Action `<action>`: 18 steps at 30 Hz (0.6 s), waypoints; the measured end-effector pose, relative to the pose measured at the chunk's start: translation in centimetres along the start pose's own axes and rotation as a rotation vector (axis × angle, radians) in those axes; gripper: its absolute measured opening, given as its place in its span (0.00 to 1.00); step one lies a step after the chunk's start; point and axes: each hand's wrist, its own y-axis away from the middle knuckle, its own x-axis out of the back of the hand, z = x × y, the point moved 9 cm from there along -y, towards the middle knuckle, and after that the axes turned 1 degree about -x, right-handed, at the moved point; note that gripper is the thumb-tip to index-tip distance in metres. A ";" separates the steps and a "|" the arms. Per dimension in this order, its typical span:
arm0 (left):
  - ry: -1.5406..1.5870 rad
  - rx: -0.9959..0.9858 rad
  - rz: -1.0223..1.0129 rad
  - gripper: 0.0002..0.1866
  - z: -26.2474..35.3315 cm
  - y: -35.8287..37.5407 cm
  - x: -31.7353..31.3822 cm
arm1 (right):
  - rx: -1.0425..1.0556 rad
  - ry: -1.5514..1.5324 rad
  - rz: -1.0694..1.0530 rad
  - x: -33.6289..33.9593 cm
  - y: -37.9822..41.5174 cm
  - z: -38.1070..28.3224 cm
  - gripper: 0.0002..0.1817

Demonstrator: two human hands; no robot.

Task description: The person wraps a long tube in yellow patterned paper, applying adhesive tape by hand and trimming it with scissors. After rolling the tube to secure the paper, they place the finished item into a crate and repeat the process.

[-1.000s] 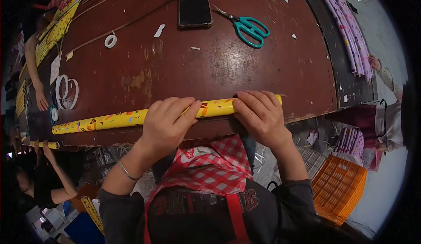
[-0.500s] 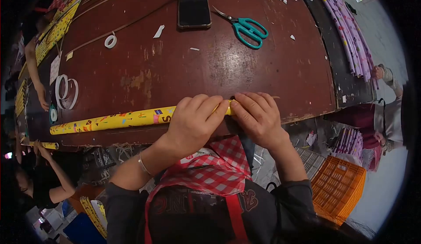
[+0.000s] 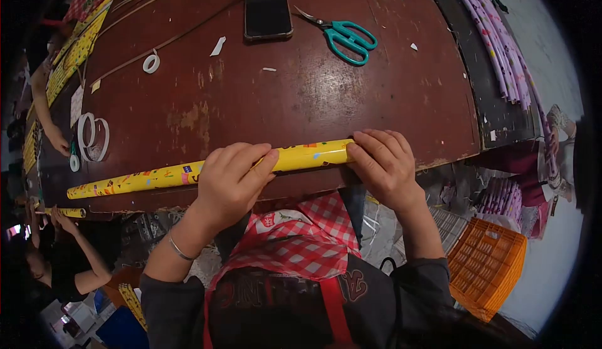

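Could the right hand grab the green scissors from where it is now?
Probably yes. The right hand rests on the end of the yellow roll, and the green scissors lie farther up the table. Only bare tabletop lies between them, though the hand would have to let go of the roll.

The left hand (image 3: 231,183) covers the middle of the yellow paper roll (image 3: 157,177), and the right hand (image 3: 384,164) hides its right end, so whether that end is taped cannot be told. The roll's print is too small to read. At the top edge the phone (image 3: 268,10) is cut off. At the far left, another person's hand (image 3: 58,141) shows, the body perhaps lost in the dark rim.
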 end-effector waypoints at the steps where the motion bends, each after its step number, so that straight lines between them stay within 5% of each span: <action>1: -0.009 -0.002 -0.001 0.22 -0.1 0.2 0.2 | 0.002 -0.002 0.009 0.1 0.2 0.2 0.20; 7: -0.016 0.013 -0.007 0.24 -0.2 0.6 0.6 | -0.140 -0.122 0.027 0.5 -0.3 1.4 0.25; 18: -0.013 -0.004 -0.113 0.25 1.2 -1.6 -1.4 | -0.062 -0.164 -0.046 -0.9 -0.8 1.1 0.24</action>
